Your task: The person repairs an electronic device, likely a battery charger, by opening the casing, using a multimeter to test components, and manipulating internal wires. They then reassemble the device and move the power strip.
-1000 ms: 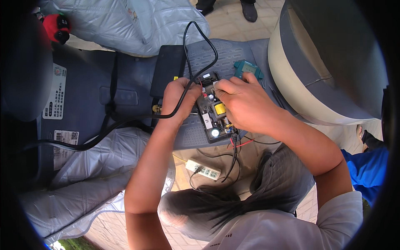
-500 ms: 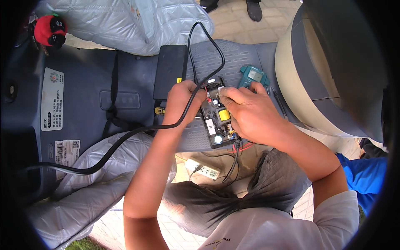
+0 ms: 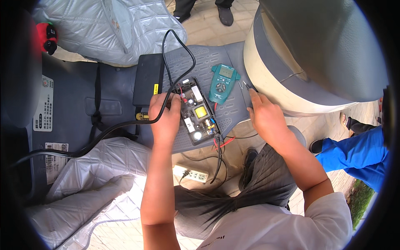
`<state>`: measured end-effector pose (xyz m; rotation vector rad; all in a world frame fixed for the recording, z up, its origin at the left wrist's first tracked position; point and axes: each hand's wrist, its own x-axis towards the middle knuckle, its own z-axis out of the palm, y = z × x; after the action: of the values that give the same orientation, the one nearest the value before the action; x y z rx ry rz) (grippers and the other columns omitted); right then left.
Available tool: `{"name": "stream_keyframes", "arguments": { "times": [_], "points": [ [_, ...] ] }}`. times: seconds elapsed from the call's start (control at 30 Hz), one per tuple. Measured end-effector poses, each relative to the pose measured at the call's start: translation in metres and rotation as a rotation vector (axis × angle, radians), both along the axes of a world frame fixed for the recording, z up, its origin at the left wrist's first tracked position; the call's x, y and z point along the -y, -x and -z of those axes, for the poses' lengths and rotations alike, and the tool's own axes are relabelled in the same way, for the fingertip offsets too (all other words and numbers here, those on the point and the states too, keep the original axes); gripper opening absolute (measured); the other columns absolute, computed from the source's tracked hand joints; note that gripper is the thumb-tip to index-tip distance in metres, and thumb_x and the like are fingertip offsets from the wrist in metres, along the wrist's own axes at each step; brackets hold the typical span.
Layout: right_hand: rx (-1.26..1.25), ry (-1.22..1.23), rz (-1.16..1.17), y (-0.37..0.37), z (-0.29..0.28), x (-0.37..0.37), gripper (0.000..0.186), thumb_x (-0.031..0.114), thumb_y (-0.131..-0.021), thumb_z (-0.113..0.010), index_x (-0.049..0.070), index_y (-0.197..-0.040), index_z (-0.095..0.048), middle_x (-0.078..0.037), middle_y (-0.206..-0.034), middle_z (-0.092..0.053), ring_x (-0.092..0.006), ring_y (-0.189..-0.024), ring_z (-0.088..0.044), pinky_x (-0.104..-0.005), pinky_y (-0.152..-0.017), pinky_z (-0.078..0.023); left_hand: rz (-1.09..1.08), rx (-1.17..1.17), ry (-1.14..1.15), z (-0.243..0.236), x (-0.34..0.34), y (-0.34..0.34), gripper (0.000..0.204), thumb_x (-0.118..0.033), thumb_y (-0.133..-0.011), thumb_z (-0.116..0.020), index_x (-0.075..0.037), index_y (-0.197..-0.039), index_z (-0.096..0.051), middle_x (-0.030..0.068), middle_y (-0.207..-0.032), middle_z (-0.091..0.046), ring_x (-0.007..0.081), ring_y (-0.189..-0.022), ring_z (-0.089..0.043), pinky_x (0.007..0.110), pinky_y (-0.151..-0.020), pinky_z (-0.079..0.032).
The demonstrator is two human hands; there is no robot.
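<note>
An opened black charger with an exposed circuit board (image 3: 192, 121) lies on a grey ribbed floorboard (image 3: 231, 108). My left hand (image 3: 164, 116) grips its upper left edge near a small red connector. My right hand (image 3: 266, 118) is at the board's right, fingertips touching or just beside thin tools (image 3: 247, 86), thumb apart from the index finger. A teal meter (image 3: 223, 83) with red leads lies between board and tools. A closed black case (image 3: 146, 75) lies to the left, beside a yellow-handled tool (image 3: 142, 116). A black cable (image 3: 104, 131) loops over my left hand.
A cream-sided seat (image 3: 266, 71) bounds the right. Silver quilted covers (image 3: 104, 29) are at top and bottom left. A power strip (image 3: 191, 174) lies on the paving. A person's feet (image 3: 225, 14) show at top; another person's blue-trousered legs (image 3: 354, 152) at right.
My right hand has left the circuit board and moved right to the thin tools, exposing more of the board and meter. My left hand stays on the board's edge. The view has shifted.
</note>
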<state>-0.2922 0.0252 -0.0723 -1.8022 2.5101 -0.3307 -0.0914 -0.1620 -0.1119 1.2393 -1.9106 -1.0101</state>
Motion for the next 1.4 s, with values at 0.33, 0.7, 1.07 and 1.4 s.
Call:
{"name": "stream_keyframes", "arguments": {
  "times": [0.33,0.7,1.07,1.4],
  "points": [
    [-0.129,-0.160,0.080,-0.004,0.019,0.015,0.021,0.002,-0.081,-0.061,-0.002,-0.102,-0.061,-0.015,-0.095,-0.058,-0.0347,-0.068,-0.069,-0.0416,-0.058,-0.058,-0.139,-0.236,0.144,0.034,-0.035,-0.007,0.010,-0.008,-0.092,-0.067,0.002,-0.094,-0.065,0.0134,-0.099,-0.056,0.0256,-0.088,-0.057,0.036,-0.080,-0.049],
    [0.378,0.362,-0.006,-0.014,-0.019,0.023,0.031,-0.004,-0.085,-0.067,0.007,-0.115,-0.066,-0.013,-0.090,-0.066,-0.0278,-0.066,-0.062,-0.0352,-0.058,-0.050,-0.111,-0.218,0.258,0.040,-0.049,-0.007,0.009,0.000,-0.089,-0.065,-0.001,-0.097,-0.062,0.0143,-0.103,-0.054,0.0270,-0.092,-0.056,0.037,-0.082,-0.047],
    [1.083,0.595,-0.304,-0.011,-0.004,0.050,0.032,-0.006,-0.091,-0.061,-0.005,-0.123,-0.062,-0.014,-0.110,-0.058,-0.0163,-0.088,-0.059,-0.0259,-0.075,-0.048,-0.096,-0.197,0.284,0.037,-0.048,-0.007,0.011,-0.007,-0.091,-0.068,-0.001,-0.099,-0.063,0.0148,-0.105,-0.054,0.0260,-0.091,-0.056,0.036,-0.080,-0.048],
    [0.925,0.618,-0.286,-0.015,0.004,0.061,0.035,0.014,-0.091,-0.073,-0.005,-0.119,-0.064,-0.013,-0.104,-0.061,-0.0173,-0.079,-0.059,-0.0275,-0.067,-0.047,-0.088,-0.178,0.311,0.037,-0.048,-0.009,0.011,-0.007,-0.092,-0.068,-0.001,-0.099,-0.063,0.0151,-0.104,-0.054,0.0256,-0.091,-0.055,0.035,-0.078,-0.048]
  ]
}}
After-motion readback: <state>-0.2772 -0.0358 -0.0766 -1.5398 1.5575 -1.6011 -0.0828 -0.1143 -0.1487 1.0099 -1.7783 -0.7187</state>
